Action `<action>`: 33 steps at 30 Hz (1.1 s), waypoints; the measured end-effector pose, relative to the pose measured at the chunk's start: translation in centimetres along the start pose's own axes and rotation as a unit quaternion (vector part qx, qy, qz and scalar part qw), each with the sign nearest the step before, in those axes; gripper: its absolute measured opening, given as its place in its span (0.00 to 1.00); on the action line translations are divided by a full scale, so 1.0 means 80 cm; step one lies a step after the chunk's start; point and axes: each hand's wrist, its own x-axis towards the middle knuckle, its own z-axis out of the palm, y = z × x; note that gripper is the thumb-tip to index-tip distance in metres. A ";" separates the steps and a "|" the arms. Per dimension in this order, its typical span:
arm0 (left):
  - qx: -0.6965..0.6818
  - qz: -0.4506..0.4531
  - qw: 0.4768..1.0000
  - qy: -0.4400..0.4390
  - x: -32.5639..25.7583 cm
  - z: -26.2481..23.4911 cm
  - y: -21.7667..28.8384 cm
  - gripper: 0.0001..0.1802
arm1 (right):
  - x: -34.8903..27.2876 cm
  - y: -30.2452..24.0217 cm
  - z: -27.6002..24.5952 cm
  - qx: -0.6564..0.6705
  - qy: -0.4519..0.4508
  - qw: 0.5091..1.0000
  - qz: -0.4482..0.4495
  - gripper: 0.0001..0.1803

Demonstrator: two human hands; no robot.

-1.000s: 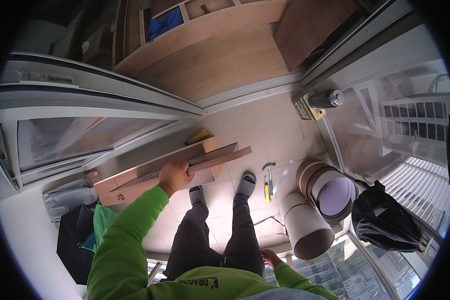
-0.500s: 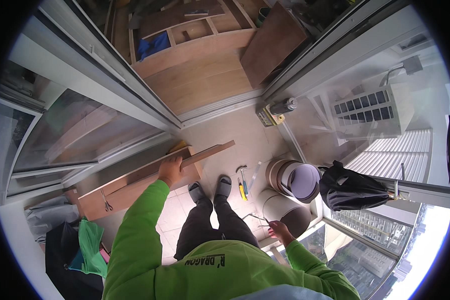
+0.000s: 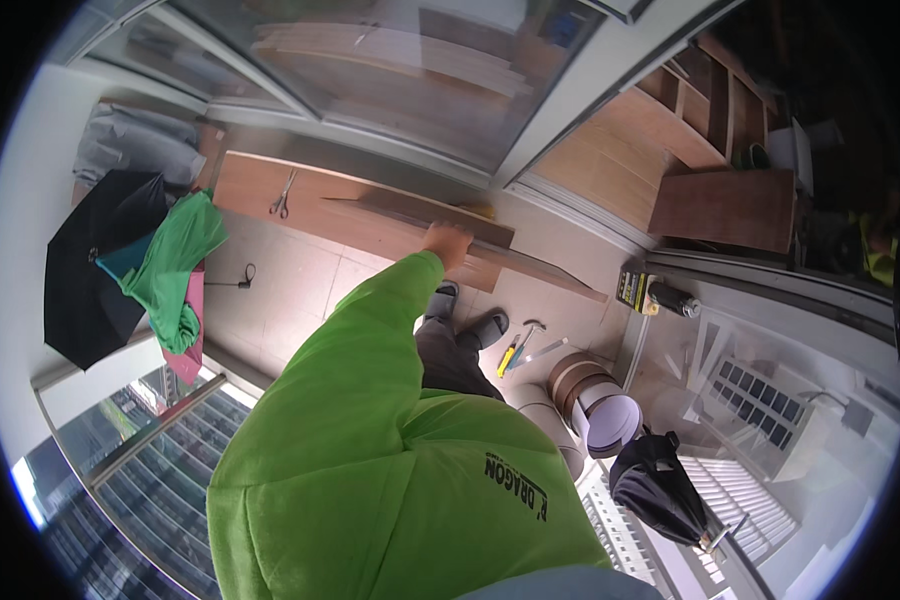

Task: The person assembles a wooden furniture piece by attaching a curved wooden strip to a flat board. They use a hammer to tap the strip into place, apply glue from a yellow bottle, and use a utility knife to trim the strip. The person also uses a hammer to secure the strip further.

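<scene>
My left hand (image 3: 447,245) is closed over a long, narrow wooden board (image 3: 545,270), which tapers at its right end. The board lies slanted along the edge of a long, low wooden box (image 3: 245,190), and its right end sticks out past the box. Scissors (image 3: 281,198) rest on the left part of the box. My right hand is out of view, hidden behind my body or beyond the picture. On the tiles by my feet lie a hammer (image 3: 532,331), a yellow utility knife (image 3: 507,358) and a metal ruler (image 3: 539,354).
Rolls of edging strip (image 3: 610,422) stand right of my feet, near a folded black umbrella (image 3: 660,487). At the left are an open black umbrella (image 3: 95,285), a green cloth (image 3: 177,265) and grey sheeting (image 3: 135,145). A glass door (image 3: 400,85) borders the box; a small carton (image 3: 631,288) stands by the threshold.
The view has swung to the left, so the room appears turned. My left hand stays on the wooden board. My right hand, which held a thin metallic item, has left the view.
</scene>
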 end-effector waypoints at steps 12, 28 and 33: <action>-0.058 -0.033 0.997 -0.044 0.023 0.012 -0.010 0.10 | -0.029 -0.161 -0.048 -0.161 0.010 0.983 -0.084 0.19; -0.014 0.021 0.999 0.033 0.017 -0.009 -0.005 0.23 | 0.000 -0.153 -0.081 -0.234 0.022 0.960 -0.155 0.20; -0.004 -0.029 0.992 0.121 -0.014 0.002 -0.021 0.27 | 0.033 -0.179 -0.053 -0.351 0.013 0.872 -0.340 0.21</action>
